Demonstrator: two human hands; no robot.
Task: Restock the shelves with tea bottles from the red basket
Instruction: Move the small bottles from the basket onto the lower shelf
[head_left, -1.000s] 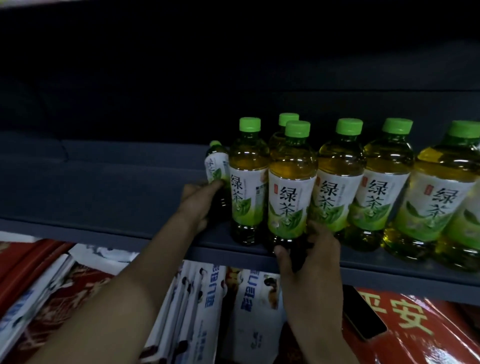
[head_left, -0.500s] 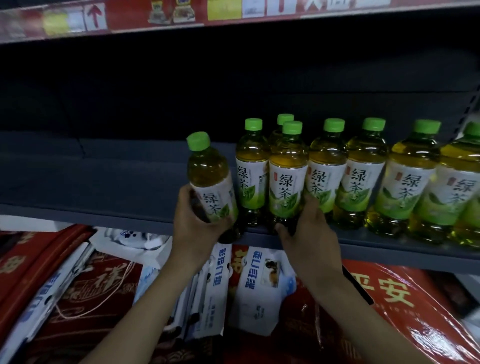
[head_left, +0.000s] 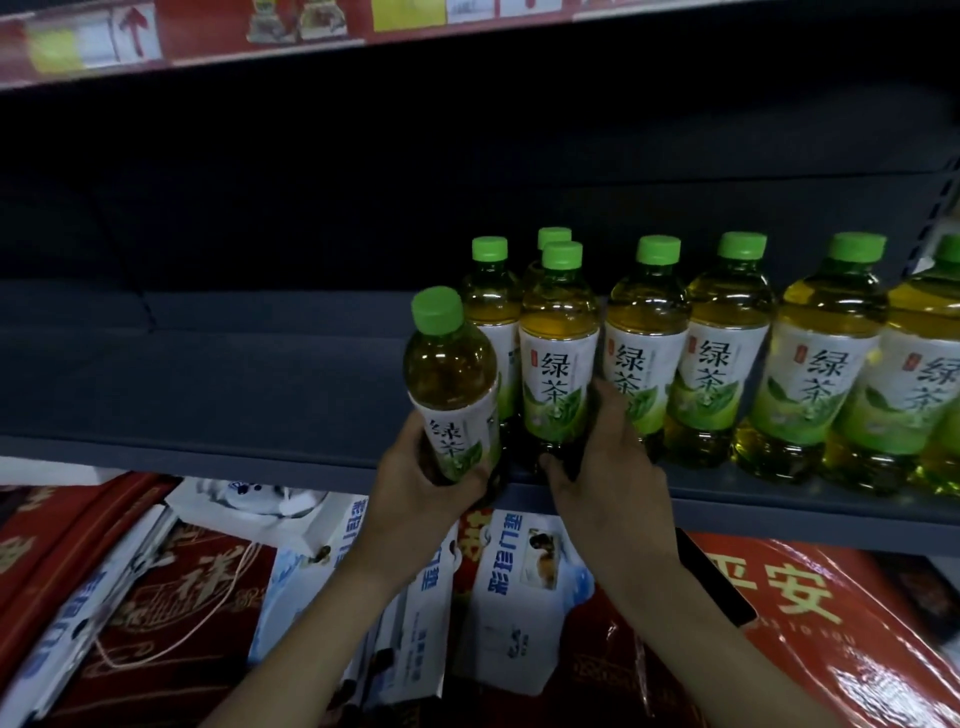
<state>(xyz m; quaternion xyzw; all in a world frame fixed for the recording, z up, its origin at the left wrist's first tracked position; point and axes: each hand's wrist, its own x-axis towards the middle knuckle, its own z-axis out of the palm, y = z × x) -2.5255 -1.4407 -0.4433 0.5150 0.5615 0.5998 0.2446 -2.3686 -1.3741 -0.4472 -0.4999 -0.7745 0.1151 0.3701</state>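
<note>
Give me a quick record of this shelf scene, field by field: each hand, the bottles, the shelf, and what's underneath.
Shelf: dark grey, bottles on its right half
Left hand: grips held bottle, tilted left, at the shelf's front edge
Right hand: curled round the bottom of front bottle
Other bottles: upright, green caps, in a row to the right
Below: red boxes and white-blue packages
Red basket: not in view

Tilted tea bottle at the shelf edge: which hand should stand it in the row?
Left, probably. The left hand grips the tilted bottle low on its label, with bare shelf just left of the row. The right hand is curled round the base of the front bottle, steadying it.
</note>
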